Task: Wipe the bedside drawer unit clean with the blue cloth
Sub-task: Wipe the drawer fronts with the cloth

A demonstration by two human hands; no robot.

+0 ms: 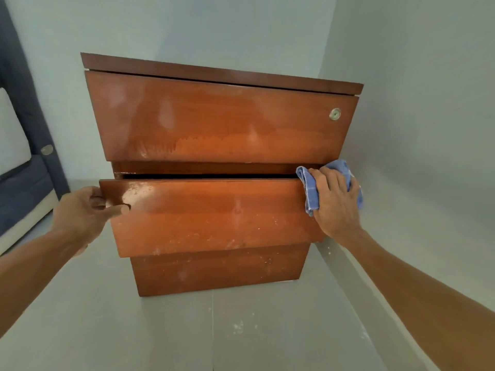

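Pale grey-blue walls (415,103) meet in a corner, and the wooden unit (267,84) stands on the grey floor (187,330) close to that corner. It has 3 drawers stacked under a thin top board. The top drawer (219,121) sits closed, with a round metal lock (335,114) near its upper right corner and pale, dull smears across its glossy front. The middle drawer (214,212) juts forward of the others, and a dark gap shows along its top edge. Its front carries whitish specks and a dusty patch toward the left. The bottom drawer (219,269) is set further back and is speckled too. The left hand (83,212) grips the left end of the middle drawer, fingers curled round the edge and thumb (117,210) lying across the front. The right hand (334,202) clutches the bunched blue cloth (310,191) and presses it against the drawer's right end, near the upper corner; folds of cloth stick out above and to the left of the fingers. Both forearms are bare. At the left edge stands blue furniture (21,183) with a white cushion and a round metal fitting on its frame. White flecks dot the floor in front of the unit.
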